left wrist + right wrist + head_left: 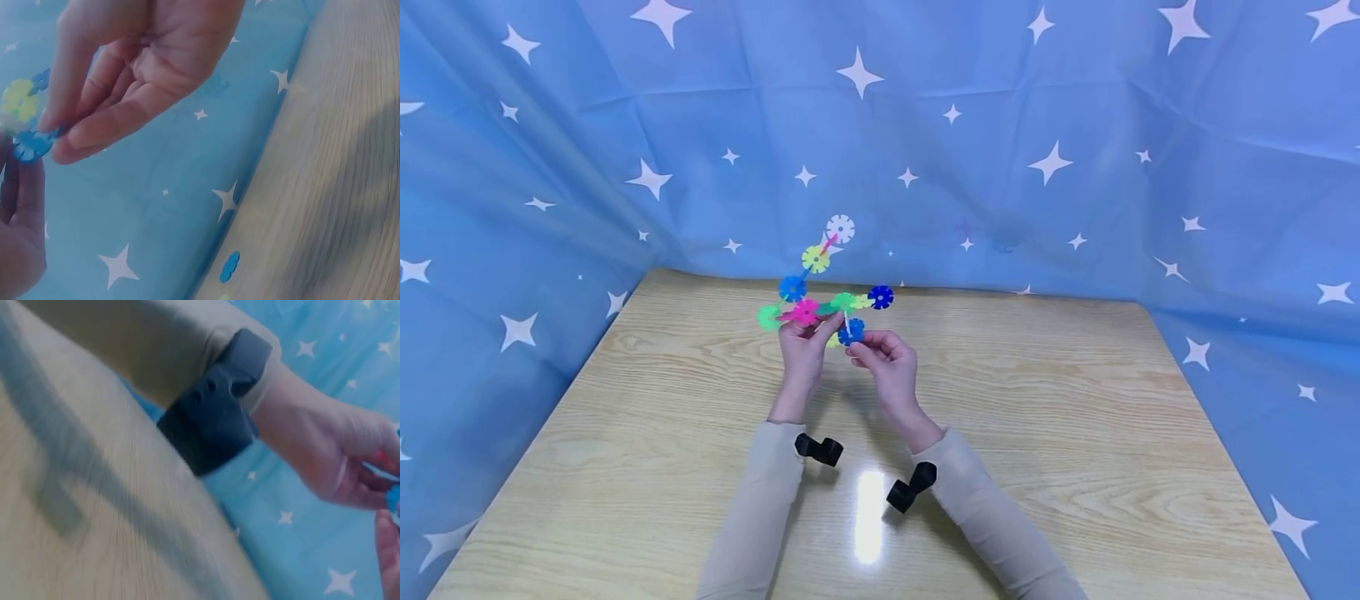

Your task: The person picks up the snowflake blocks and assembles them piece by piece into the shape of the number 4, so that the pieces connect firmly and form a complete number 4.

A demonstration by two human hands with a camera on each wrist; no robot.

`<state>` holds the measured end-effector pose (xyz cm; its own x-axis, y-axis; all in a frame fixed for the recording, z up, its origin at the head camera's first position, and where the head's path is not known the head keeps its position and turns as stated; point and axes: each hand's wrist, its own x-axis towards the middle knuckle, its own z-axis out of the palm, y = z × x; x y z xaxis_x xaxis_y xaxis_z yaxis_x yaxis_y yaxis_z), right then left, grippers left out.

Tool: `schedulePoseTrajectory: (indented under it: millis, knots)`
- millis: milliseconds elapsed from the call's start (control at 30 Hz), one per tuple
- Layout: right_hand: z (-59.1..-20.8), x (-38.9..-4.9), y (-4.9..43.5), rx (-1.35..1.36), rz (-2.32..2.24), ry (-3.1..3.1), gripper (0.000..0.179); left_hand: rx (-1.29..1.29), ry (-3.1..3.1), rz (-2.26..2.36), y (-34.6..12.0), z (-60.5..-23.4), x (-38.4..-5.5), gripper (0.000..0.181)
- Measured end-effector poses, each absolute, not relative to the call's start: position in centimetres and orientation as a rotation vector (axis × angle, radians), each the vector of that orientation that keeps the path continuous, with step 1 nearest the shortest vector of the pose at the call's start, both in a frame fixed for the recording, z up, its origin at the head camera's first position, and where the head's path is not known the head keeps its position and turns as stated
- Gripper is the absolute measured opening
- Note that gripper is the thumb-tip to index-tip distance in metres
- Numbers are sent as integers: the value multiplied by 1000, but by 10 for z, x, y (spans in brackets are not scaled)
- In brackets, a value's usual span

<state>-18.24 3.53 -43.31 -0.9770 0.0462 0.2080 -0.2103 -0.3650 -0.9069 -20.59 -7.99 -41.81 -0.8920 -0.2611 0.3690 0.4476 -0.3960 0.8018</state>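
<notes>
A chain of slotted plastic snowflake discs is held above the table, with a pink disc (806,312), a green disc (843,302) and a dark blue disc (881,297) along it. From its left end, a branch climbs through a yellow disc (816,259) to a white disc (840,228). My left hand (802,354) grips the chain near its middle; the fingers cover part of it. The thumb and fingers of my right hand (891,367) pinch a blue disc (852,332) on the near side. A white piece, seen edge-on, touches that disc. Whether they are fully joined I cannot tell.
A wooden table (1037,417) lies under both hands, its far edge against a blue curtain (970,125) with white stars. Black camera mounts sit on the left wrist (818,450) and right wrist (913,487). Light glares on the table between the forearms.
</notes>
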Motion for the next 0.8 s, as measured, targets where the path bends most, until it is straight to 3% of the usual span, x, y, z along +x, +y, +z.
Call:
schedulePoseTrajectory:
  millis: [367,567,800]
  knots:
    - [-453,-213,32,212,2092,-2357,22,-179,-1434,-2291,-96,-420,-208,20]
    - [-477,-245,21,254,1696,-2717,12,-146,-1482,-2299,-99,-419,-207,37]
    - [-483,-269,8,389,1328,-2886,26,-140,-1525,-2262,-102,-420,-206,36]
